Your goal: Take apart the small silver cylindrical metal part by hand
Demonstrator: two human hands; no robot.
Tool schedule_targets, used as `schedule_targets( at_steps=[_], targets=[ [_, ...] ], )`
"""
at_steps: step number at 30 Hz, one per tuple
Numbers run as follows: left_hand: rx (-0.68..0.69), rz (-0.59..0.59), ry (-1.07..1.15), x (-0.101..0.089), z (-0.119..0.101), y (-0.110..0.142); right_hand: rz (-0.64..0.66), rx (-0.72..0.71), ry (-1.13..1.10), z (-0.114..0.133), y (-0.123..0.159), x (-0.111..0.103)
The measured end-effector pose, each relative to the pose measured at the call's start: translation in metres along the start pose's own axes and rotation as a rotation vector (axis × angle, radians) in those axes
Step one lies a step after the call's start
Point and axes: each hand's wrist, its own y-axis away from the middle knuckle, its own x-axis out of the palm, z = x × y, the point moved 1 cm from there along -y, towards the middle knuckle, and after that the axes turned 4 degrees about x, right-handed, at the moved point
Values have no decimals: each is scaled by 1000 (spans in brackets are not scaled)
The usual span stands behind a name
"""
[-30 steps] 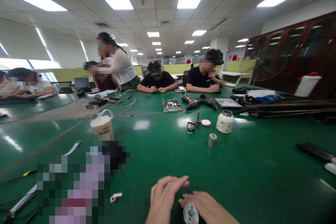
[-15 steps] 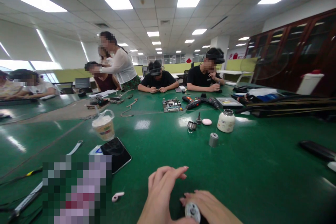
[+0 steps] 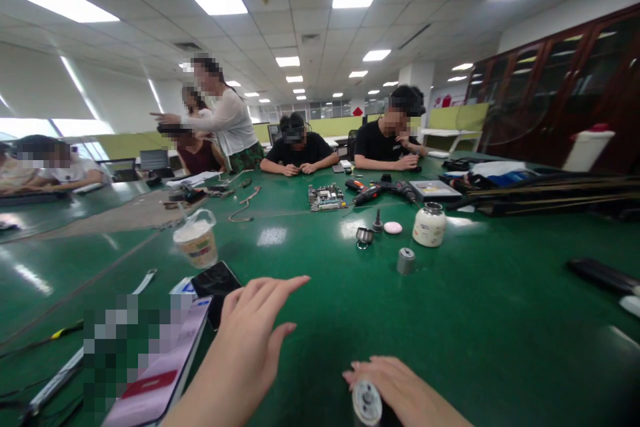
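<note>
In the lower middle, my right hand (image 3: 393,380) curls around the far side of a grey cylindrical part (image 3: 367,400) with a round, pale top. My right thumb is hidden. My left hand (image 3: 253,327) hovers open to the left, fingers stretched to the right and thumb apart, with nothing in it. Farther up the table stand another grey cylinder (image 3: 406,261), a cream patterned bottle (image 3: 429,227) with a bare metal neck, a small metal cup-shaped piece (image 3: 365,236) with a ring, a dark stepped piece (image 3: 377,221) and a pink disc (image 3: 393,228).
Left of my left hand lie a dark tablet (image 3: 217,280) and a pinkish flat device (image 3: 160,373), with a drink cup (image 3: 196,240) beyond. Farther off are a circuit board (image 3: 327,197) and power drills (image 3: 367,193). Several people sit or stand around the table.
My left hand has moved left and up, away from the grey cylindrical part, and now covers the spot near the tablet. My right hand stays with the part.
</note>
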Motion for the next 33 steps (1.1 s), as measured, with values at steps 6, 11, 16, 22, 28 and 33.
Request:
schedule_targets(
  at_steps=[6, 11, 16, 22, 28, 33],
  targets=[
    [108, 187, 292, 14, -27, 6, 18, 34, -3, 7, -1, -2],
    [312, 352, 456, 43, -31, 15, -37, 30, -27, 4, 2, 4],
    [338, 267, 428, 56, -22, 20, -6, 42, 48, 3, 2, 4],
    [-32, 273, 515, 23, -33, 10, 19, 3, -10, 5, 0, -1],
    [-9, 239, 481, 17, -42, 10, 6, -11, -18, 0, 2, 1],
    [204, 308, 464, 44, -43, 13, -72, -24, 10, -8, 5, 8]
  ],
)
